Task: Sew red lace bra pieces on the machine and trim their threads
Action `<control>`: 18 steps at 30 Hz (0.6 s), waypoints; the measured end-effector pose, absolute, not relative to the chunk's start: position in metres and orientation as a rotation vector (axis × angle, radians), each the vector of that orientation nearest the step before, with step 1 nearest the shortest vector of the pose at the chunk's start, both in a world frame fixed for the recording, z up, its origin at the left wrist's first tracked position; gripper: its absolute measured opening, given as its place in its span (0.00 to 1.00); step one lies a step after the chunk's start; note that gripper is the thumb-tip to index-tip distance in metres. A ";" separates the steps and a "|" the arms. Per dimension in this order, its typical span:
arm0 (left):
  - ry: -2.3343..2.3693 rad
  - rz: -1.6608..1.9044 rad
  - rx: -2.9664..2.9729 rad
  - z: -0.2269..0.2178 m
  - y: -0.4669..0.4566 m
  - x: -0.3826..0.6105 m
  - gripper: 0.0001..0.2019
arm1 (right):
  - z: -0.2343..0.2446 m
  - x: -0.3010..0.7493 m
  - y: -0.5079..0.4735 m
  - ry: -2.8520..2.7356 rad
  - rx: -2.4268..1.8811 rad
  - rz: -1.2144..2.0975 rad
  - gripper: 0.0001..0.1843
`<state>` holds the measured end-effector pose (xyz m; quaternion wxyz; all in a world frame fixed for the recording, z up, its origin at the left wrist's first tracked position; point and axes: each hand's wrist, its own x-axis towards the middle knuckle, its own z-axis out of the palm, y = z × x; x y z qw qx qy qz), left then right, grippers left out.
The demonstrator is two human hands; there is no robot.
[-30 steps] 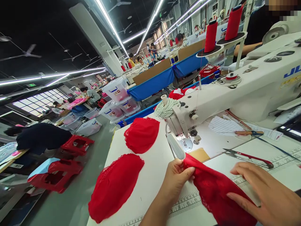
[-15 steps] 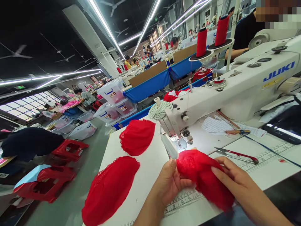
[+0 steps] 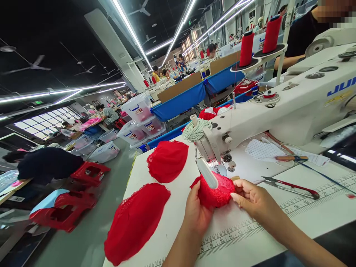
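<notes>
A bunched piece of red lace-edged fabric [image 3: 218, 198] is held low in front of the sewing machine [image 3: 250, 118]. My left hand [image 3: 196, 207] wraps round its left side, thumb up. At its right edge my right hand [image 3: 250, 194] pinches the lace between thumb and fingers. A pale bar-shaped piece [image 3: 208, 174] hanging at the machine's head covers part of the fabric. To the left lie two red cup-shaped pieces with lace edges, a smaller one [image 3: 168, 161] behind a larger one [image 3: 137, 224].
Red-handled thread snips [image 3: 294, 188] lie right of my right hand on the table with printed rulers [image 3: 236, 237]. Paper slips [image 3: 264, 150] rest behind them. Red thread cones [image 3: 246, 50] stand behind the machine. Clear bins [image 3: 136, 107] and red stools [image 3: 63, 209] occupy the floor at left.
The red fabric has been turned and gathered, so its lace edge now faces right. My right hand has shifted from the fabric's lower body up to that lace edge. The view has swung slightly left.
</notes>
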<state>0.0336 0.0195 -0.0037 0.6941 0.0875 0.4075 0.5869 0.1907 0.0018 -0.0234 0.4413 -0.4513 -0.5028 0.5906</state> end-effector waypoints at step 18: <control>0.866 1.226 0.513 -0.008 0.013 0.027 0.14 | -0.028 0.168 -0.007 -1.037 -0.969 1.347 0.20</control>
